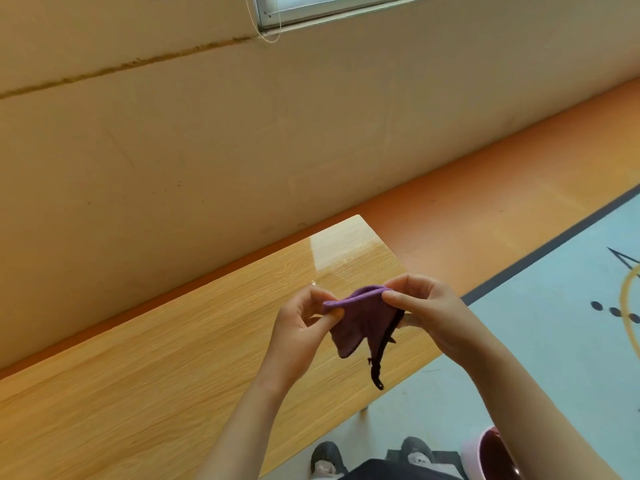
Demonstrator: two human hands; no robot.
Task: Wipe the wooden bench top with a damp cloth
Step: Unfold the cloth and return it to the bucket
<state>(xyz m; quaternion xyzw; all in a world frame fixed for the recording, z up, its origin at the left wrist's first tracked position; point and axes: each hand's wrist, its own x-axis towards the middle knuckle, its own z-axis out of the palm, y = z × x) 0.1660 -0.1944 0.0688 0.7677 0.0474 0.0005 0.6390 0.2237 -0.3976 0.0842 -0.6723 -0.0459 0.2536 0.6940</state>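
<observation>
Head: left hand, right hand, cloth between

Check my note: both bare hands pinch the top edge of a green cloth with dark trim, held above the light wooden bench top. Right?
Not quite. The head view shows the dark-trimmed cloth is purple, not green. The rest stands: the left hand and right hand pinch its top edge, holding it above the light wooden bench top.
</observation>
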